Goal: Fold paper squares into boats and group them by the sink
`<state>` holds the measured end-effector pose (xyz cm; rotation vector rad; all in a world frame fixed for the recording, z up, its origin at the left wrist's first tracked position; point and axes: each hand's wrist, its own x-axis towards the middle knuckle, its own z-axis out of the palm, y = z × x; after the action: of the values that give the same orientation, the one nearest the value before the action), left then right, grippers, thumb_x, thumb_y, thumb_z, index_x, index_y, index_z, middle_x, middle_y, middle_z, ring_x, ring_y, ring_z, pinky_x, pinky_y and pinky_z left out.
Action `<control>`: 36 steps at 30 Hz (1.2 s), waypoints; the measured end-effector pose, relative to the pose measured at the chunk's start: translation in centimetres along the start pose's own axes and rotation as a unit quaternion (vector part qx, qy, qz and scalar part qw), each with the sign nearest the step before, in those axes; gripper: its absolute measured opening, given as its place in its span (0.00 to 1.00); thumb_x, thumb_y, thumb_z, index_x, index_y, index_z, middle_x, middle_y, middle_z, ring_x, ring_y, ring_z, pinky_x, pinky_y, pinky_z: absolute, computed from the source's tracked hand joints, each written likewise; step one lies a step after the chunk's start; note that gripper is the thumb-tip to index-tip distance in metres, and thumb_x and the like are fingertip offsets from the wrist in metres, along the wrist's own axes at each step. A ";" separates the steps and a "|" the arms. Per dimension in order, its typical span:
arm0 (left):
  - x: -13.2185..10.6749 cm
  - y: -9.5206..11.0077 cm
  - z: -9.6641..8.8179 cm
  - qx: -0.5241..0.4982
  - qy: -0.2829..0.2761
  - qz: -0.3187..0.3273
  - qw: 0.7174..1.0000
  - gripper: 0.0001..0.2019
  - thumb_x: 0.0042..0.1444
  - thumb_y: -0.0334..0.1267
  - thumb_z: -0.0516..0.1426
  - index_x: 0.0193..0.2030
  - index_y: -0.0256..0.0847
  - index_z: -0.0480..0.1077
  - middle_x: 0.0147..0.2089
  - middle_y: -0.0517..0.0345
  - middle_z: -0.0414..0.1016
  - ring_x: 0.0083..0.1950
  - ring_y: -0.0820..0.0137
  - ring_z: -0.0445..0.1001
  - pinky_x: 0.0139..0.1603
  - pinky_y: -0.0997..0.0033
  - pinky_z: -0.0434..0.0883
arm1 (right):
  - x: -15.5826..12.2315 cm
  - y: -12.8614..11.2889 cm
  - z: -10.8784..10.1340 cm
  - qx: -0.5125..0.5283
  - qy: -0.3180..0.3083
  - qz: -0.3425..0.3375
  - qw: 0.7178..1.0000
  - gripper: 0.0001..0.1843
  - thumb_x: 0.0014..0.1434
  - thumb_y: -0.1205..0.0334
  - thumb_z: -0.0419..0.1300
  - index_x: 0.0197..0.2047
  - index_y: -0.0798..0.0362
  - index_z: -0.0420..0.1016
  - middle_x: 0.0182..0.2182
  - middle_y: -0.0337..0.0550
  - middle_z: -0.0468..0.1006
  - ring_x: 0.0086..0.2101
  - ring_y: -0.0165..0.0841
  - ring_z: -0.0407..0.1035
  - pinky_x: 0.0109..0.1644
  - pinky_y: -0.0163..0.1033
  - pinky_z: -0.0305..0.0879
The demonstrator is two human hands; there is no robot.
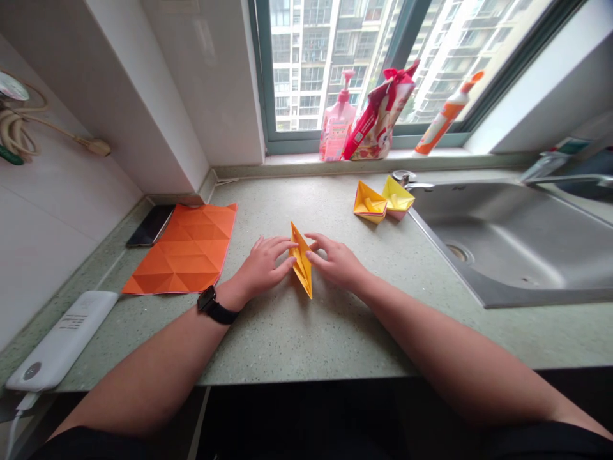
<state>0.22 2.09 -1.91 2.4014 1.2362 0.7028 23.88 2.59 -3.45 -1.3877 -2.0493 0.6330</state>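
In the middle of the counter, a folded orange-yellow paper boat [301,260] stands between my two hands, its long pointed opening facing up. My left hand [266,263] pinches its left side between thumb and fingers. From the right, my right hand [338,259] has thumb and fingers closed on the other side. Farther back lie two finished-looking folded paper boats, an orange one [370,203] and a yellow one [397,197], side by side by the sink. To the left, an orange creased paper sheet [184,252] lies flat.
A phone [151,225] lies partly under the orange sheet. A white power bank [62,342] with a cable sits front left. On the right is the steel sink [522,236]. A pink pump bottle [337,124], a red bag [378,118] and an orange-white bottle [445,118] line the windowsill.
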 end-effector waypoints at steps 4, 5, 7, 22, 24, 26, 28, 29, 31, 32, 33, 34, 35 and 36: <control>0.1 -0.3 0.1 0.008 0.013 -0.009 1.000 0.15 0.73 0.44 0.58 0.61 0.46 0.78 0.67 0.53 0.81 0.70 0.55 0.76 0.78 0.43 0.66 | 0.4 0.9 0.0 0.037 0.036 0.008 0.999 0.24 0.64 0.69 0.62 0.62 0.46 0.77 0.48 0.43 0.88 0.48 0.40 0.81 0.57 0.47 0.75; 0.1 -0.5 0.2 0.012 0.014 -0.016 1.000 0.14 0.73 0.43 0.58 0.61 0.46 0.78 0.67 0.52 0.80 0.70 0.55 0.76 0.77 0.43 0.66 | 0.5 1.2 0.0 0.040 0.047 -0.001 0.998 0.23 0.61 0.71 0.62 0.58 0.46 0.78 0.49 0.44 0.87 0.50 0.40 0.81 0.58 0.47 0.75; 0.1 -1.0 0.4 0.024 0.018 -0.033 0.999 0.14 0.72 0.42 0.59 0.59 0.45 0.79 0.68 0.50 0.79 0.71 0.54 0.75 0.77 0.42 0.67 | 0.7 1.8 0.0 0.034 0.058 -0.028 0.997 0.19 0.57 0.74 0.62 0.50 0.46 0.80 0.49 0.44 0.85 0.52 0.41 0.79 0.60 0.48 0.75; 0.1 -1.4 0.2 -0.022 0.034 0.003 0.999 0.12 0.72 0.36 0.58 0.53 0.46 0.83 0.66 0.51 0.78 0.69 0.57 0.76 0.75 0.46 0.72 | 0.8 2.6 0.1 0.002 0.029 -0.087 0.996 0.12 0.67 0.67 0.64 0.43 0.43 0.90 0.56 0.47 0.80 0.60 0.44 0.75 0.69 0.57 0.70; 0.1 -1.4 0.2 -0.018 0.034 0.004 0.999 0.12 0.72 0.35 0.57 0.53 0.46 0.83 0.65 0.51 0.79 0.68 0.57 0.77 0.74 0.46 0.73 | 0.7 2.6 0.3 -0.001 0.008 -0.092 0.996 0.17 0.66 0.71 0.62 0.46 0.41 0.90 0.59 0.46 0.78 0.62 0.44 0.73 0.71 0.58 0.68; 0.1 -1.3 0.2 -0.015 0.031 0.003 0.999 0.12 0.72 0.35 0.57 0.53 0.46 0.83 0.64 0.50 0.79 0.67 0.57 0.77 0.73 0.46 0.74 | 0.6 2.7 0.4 -0.006 -0.012 -0.101 0.995 0.22 0.64 0.74 0.61 0.49 0.39 0.90 0.64 0.46 0.76 0.64 0.44 0.72 0.73 0.60 0.65; 0.2 -1.3 0.1 -0.017 0.033 0.001 0.999 0.12 0.72 0.35 0.56 0.51 0.44 0.83 0.64 0.49 0.79 0.66 0.57 0.78 0.72 0.47 0.74 | 0.6 2.6 0.4 -0.011 -0.027 -0.111 0.993 0.25 0.64 0.75 0.59 0.51 0.38 0.89 0.66 0.45 0.74 0.66 0.44 0.71 0.74 0.62 0.64; 0.2 -1.2 0.1 -0.020 0.036 0.000 0.999 0.12 0.72 0.35 0.56 0.49 0.44 0.83 0.63 0.49 0.80 0.65 0.57 0.78 0.72 0.48 0.74 | 0.5 2.5 0.3 -0.012 -0.029 -0.115 0.993 0.25 0.65 0.75 0.58 0.52 0.38 0.89 0.66 0.45 0.75 0.66 0.44 0.70 0.74 0.62 0.63; 0.3 -1.2 0.0 -0.027 0.040 -0.007 0.999 0.12 0.72 0.36 0.55 0.46 0.43 0.82 0.59 0.50 0.82 0.62 0.59 0.80 0.69 0.51 0.76 | 0.5 2.1 -0.2 -0.014 -0.021 -0.127 0.992 0.22 0.67 0.73 0.58 0.51 0.41 0.88 0.64 0.46 0.76 0.65 0.44 0.71 0.73 0.60 0.65; 0.4 -1.2 0.0 -0.026 0.039 -0.014 0.999 0.12 0.72 0.36 0.54 0.45 0.43 0.81 0.56 0.50 0.83 0.59 0.59 0.81 0.67 0.52 0.77 | 0.4 1.8 -0.5 -0.015 -0.011 -0.136 0.990 0.19 0.69 0.70 0.58 0.50 0.43 0.88 0.62 0.47 0.77 0.64 0.44 0.72 0.72 0.59 0.66; 0.4 -1.2 0.0 -0.023 0.037 -0.024 0.999 0.13 0.72 0.37 0.54 0.45 0.43 0.81 0.53 0.51 0.84 0.57 0.59 0.82 0.64 0.53 0.78 | 0.4 1.5 -0.8 -0.018 0.001 -0.146 0.989 0.16 0.71 0.67 0.58 0.49 0.45 0.87 0.60 0.48 0.79 0.61 0.44 0.73 0.70 0.57 0.68; 0.4 -1.2 0.0 -0.018 0.037 -0.036 0.998 0.13 0.72 0.37 0.53 0.45 0.43 0.81 0.52 0.51 0.85 0.55 0.59 0.82 0.63 0.54 0.78 | 0.3 1.0 -1.2 -0.022 0.014 -0.155 0.988 0.14 0.73 0.63 0.58 0.48 0.46 0.87 0.56 0.49 0.81 0.58 0.43 0.75 0.67 0.55 0.70; 0.4 -1.2 0.0 -0.013 0.039 -0.048 0.998 0.14 0.72 0.36 0.53 0.47 0.42 0.81 0.51 0.51 0.86 0.54 0.59 0.83 0.62 0.54 0.78 | 0.1 0.6 -1.5 -0.029 0.025 -0.162 0.986 0.14 0.75 0.59 0.57 0.47 0.47 0.86 0.52 0.49 0.82 0.54 0.42 0.76 0.63 0.53 0.72; 0.4 -1.3 0.0 -0.008 0.044 -0.060 0.997 0.14 0.72 0.36 0.52 0.49 0.42 0.82 0.53 0.51 0.86 0.55 0.58 0.83 0.63 0.54 0.78 | 0.0 0.2 -1.7 -0.038 0.032 -0.166 0.985 0.15 0.77 0.55 0.57 0.47 0.47 0.85 0.49 0.49 0.82 0.51 0.42 0.77 0.59 0.51 0.73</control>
<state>-0.42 3.17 -2.43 2.2826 1.3910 0.7852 25.19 2.71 -2.33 -1.0549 -2.2048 0.3644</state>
